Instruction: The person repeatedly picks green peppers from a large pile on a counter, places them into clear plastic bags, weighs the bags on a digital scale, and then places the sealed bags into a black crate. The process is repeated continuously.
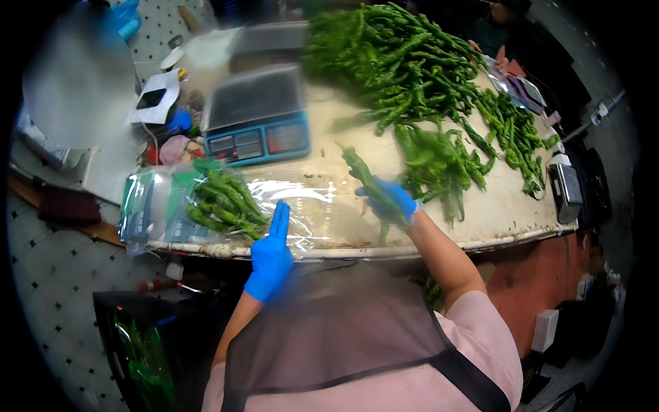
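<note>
My left hand [273, 250], in a blue glove, lies at the table's front edge with two fingers straight and together. Its fingertips are over the glossy film of a clear plastic bag [309, 193]; whether the other fingers pinch the film is hidden. Just left of it, several long green peppers [229, 201] lie in or on the bag, which has green and blue print; I cannot tell which. In my blue-gloved right hand [388, 198] is a long green pepper [366, 172], tilted, its tip pointing away from me. Another pepper shows below that hand.
Behind the bag stands a blue digital scale [257, 121]. A large heap of green peppers [412, 62] covers the back, with smaller piles [437, 165] to the right. A phone [151, 99] lies on paper at left. Another person's hand [499, 56] shows at the far right.
</note>
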### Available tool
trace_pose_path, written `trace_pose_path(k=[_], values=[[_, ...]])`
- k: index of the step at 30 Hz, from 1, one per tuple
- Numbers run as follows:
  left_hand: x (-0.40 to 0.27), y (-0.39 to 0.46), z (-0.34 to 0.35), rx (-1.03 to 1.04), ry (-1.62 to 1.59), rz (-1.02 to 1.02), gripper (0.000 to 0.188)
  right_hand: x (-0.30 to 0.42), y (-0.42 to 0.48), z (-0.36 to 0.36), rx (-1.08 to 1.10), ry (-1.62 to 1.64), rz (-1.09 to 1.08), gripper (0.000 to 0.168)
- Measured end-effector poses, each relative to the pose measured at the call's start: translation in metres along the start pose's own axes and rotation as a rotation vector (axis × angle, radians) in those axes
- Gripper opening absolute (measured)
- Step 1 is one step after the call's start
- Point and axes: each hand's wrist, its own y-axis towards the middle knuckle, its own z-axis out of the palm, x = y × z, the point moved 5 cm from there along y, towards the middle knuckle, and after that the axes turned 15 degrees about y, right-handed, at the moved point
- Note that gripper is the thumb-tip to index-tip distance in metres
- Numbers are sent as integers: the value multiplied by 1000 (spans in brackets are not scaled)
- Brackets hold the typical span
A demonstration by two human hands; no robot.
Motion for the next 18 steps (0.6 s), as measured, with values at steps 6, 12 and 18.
trace_pose_path(k=[6, 12, 18], values=[[9, -2, -3, -44, -154, -105, 92, -36, -23, 68, 81, -485, 300, 44], [10, -9, -10, -113, -77, -71, 90, -98, 12, 88, 103, -514, 249, 55], [9, -9, -10, -28, -38, -77, 90, -131, 73, 93, 157, -707, -38, 50]])
